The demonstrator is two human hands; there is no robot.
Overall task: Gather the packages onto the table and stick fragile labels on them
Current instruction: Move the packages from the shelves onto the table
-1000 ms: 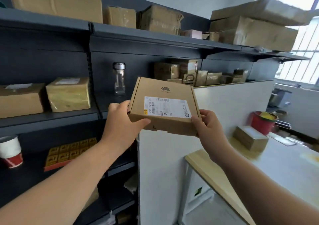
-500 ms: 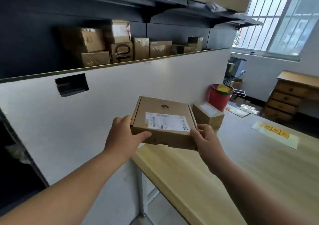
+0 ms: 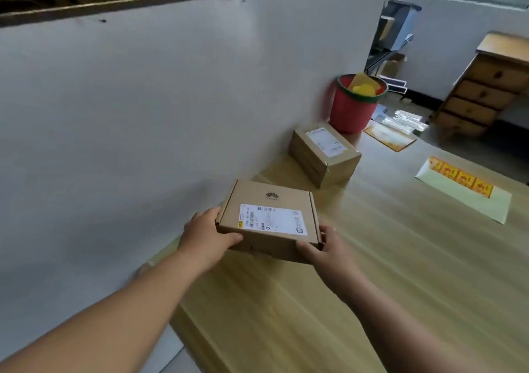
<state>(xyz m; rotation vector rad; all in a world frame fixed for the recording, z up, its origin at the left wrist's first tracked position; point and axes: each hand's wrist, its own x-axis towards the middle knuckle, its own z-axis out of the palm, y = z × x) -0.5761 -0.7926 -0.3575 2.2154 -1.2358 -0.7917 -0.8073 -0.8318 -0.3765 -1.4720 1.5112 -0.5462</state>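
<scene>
A flat brown cardboard package point(image 3: 269, 218) with a white shipping label hangs low over the wooden table point(image 3: 372, 272), near its left edge. My left hand point(image 3: 207, 236) grips its left side and my right hand point(image 3: 319, 248) grips its near right corner. A second, taller brown package point(image 3: 325, 155) with a white label stands on the table further back, against the white partition. To the right lies a pale backing sheet with red-and-yellow fragile labels point(image 3: 463, 185).
The white partition point(image 3: 171, 100) runs along the table's left side. A red bucket point(image 3: 356, 103) stands beyond the second package. A yellow sheet point(image 3: 389, 137) and clear plastic sleeves point(image 3: 403, 119) lie at the far end. A wooden drawer chest point(image 3: 486, 86) stands at the right.
I have turned from the dark shelves to the table. Both hands carried the flat package rightward and down, so it now hangs just above the tabletop.
</scene>
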